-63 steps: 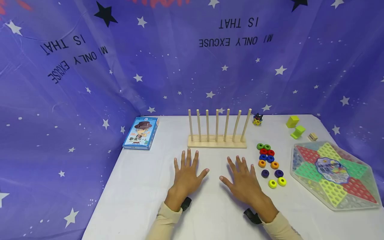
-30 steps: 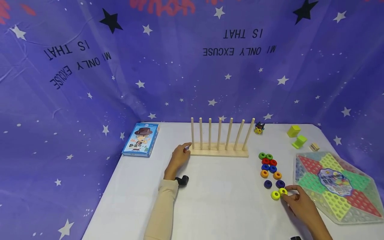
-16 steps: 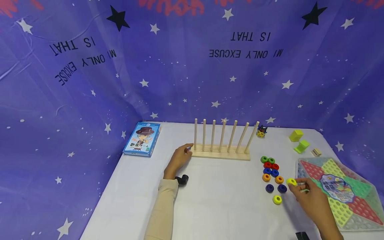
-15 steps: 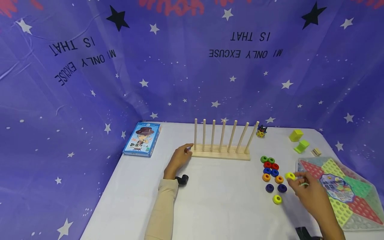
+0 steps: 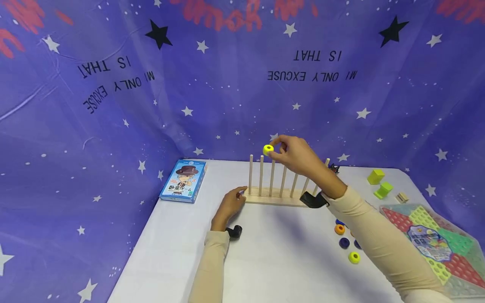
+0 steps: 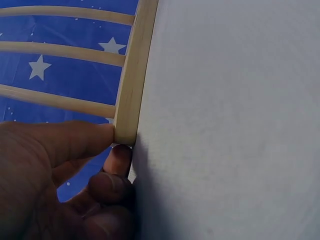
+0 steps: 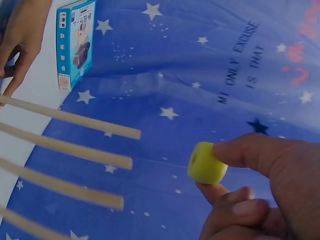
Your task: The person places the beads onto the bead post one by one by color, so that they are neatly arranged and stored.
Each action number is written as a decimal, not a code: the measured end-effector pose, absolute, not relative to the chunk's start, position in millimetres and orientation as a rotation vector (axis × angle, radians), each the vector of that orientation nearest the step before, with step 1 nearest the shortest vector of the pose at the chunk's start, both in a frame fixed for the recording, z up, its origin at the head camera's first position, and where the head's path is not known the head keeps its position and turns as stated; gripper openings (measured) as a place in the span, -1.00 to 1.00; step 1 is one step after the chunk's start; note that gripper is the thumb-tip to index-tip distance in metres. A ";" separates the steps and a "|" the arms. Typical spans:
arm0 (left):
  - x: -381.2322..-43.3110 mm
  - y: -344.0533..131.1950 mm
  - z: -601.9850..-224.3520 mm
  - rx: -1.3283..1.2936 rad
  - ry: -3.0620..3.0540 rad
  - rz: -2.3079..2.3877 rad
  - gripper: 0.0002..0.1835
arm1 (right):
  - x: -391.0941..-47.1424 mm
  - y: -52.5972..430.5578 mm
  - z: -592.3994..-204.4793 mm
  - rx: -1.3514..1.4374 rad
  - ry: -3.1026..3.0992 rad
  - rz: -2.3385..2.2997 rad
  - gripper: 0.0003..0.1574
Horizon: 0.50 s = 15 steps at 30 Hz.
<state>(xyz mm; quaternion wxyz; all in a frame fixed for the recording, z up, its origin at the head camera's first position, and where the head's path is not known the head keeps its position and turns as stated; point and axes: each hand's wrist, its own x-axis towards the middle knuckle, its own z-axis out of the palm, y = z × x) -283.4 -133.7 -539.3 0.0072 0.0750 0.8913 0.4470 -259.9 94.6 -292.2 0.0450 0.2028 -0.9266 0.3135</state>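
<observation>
In the head view a wooden peg rack (image 5: 270, 200) stands on the white table, a row of several upright pegs on a flat base. My left hand (image 5: 232, 203) holds the left end of that base; in the left wrist view the fingertips (image 6: 102, 136) press against its corner. Raised over the rack, my right hand (image 5: 297, 155) pinches a yellow bead (image 5: 267, 150) between thumb and finger. The bead (image 7: 206, 164) is near the peg tops in the right wrist view, apart from them, its hole facing the pegs. My right forearm hides the rack's right part and some beads.
Another yellow bead (image 5: 354, 257), a purple bead (image 5: 344, 243) and an orange bead (image 5: 339, 229) lie at the right. Beyond are a Chinese checkers board (image 5: 432, 248), green blocks (image 5: 376, 176) and a small figure. A blue card box (image 5: 183, 181) sits back left, before a starry purple cloth.
Both hands left the table's middle: the left took the rack's end, the right picked up a yellow bead. Since then the right hand has carried it up and left over the pegs.
</observation>
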 end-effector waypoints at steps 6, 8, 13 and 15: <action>-279.2 -129.7 -542.8 0.222 2.760 1.420 -0.53 | -290.4 64.9 -306.7 0.669 -2.875 0.937 -0.64; -280.0 -129.8 -543.4 0.211 2.768 1.411 -0.53 | -295.7 59.9 -310.3 0.678 -2.877 0.940 -0.66; -281.3 -132.8 -541.5 0.207 2.789 1.402 -0.54 | -303.4 51.6 -315.5 0.703 -2.873 0.949 -0.69; -281.2 -134.6 -539.7 0.212 2.794 1.403 -0.54 | -305.1 49.2 -316.8 0.706 -2.873 0.935 -0.70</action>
